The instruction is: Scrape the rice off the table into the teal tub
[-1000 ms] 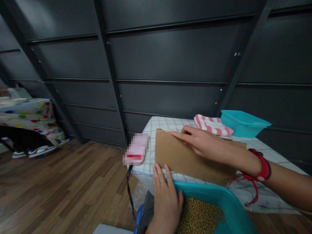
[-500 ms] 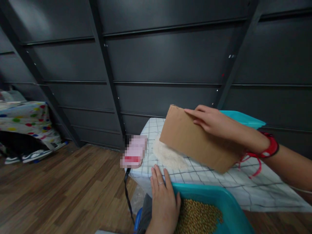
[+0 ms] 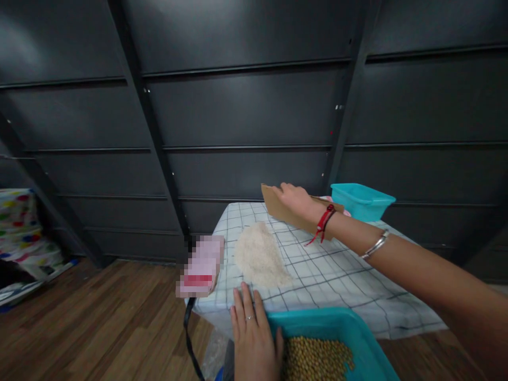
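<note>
My right hand [image 3: 296,200] reaches far across the table and grips a brown cardboard piece [image 3: 280,211] at the table's back edge. A pile of white rice [image 3: 260,255] lies bare on the checked tablecloth [image 3: 333,275], just in front of the cardboard. My left hand [image 3: 253,338] rests flat, fingers together, on the near left rim of a teal tub [image 3: 349,330]. That tub holds tan beans [image 3: 317,360].
A second teal tub [image 3: 362,200] stands at the back right of the table. A blurred pink object [image 3: 200,264] with a black strap hangs off the table's left edge. Dark metal wall panels rise behind. Wooden floor lies to the left, with spotted fabric [image 3: 18,227] at far left.
My right hand lifted the cardboard off the table and carried it to the back edge, uncovering the rice pile. My left hand stayed on the tub rim.
</note>
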Available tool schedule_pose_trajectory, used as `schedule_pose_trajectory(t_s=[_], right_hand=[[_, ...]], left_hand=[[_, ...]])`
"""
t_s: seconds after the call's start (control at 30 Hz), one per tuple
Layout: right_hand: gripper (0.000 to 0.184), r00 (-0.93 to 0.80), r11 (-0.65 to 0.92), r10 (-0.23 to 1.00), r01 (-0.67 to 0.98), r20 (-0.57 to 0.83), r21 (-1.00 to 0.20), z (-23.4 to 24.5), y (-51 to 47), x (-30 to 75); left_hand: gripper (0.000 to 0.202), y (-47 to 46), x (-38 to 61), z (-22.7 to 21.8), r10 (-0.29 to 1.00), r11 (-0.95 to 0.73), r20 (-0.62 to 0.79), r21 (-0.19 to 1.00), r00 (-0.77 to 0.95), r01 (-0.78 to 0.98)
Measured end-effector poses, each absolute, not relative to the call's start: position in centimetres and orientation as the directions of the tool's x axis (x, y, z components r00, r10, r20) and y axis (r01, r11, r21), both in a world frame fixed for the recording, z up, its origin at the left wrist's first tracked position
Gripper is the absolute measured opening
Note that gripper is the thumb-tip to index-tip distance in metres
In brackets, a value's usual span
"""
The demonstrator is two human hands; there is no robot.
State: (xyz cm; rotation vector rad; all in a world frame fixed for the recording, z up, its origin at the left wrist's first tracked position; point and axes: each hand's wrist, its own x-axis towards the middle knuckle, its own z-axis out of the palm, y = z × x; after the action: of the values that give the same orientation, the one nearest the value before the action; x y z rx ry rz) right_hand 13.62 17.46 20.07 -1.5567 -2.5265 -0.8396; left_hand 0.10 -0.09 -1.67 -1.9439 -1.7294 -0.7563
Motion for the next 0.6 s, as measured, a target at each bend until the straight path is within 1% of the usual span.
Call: schedule_pose_trajectory(t_s=[0.1, 0.27, 0.43, 0.6], right_hand=[[0.038, -0.486, 0.345, 0.816, 0.844, 0.312, 0.411, 19.1, 18.3, 12.7], [0.038, -0.456, 0.326, 0.843, 0.855, 0.286, 0.405, 17.6, 19.1, 12.9], [0.039, -0.466, 0.340, 0.836, 0.854, 0.290, 0.393, 17.5, 19.1, 11.5], [0.038, -0.522, 0.400, 0.796, 0.834, 0.307, 0.381, 17.7, 18.2, 7.6]], left_hand=[[0.072, 0.0, -0.1, -1.8, 0.746, -0.135, 0.660, 0.029, 0.082, 0.990], [0.080, 0.4, -0.8, -2.5, 0.738, -0.189, 0.652, -0.049, 0.174, 0.981], [0.081, 0.5, -0.5, -2.6, 0.741, -0.165, 0.660, -0.005, 0.127, 0.986], [0.080, 0.4, 0.2, -2.3, 0.741, -0.140, 0.666, 0.034, 0.082, 0.990]])
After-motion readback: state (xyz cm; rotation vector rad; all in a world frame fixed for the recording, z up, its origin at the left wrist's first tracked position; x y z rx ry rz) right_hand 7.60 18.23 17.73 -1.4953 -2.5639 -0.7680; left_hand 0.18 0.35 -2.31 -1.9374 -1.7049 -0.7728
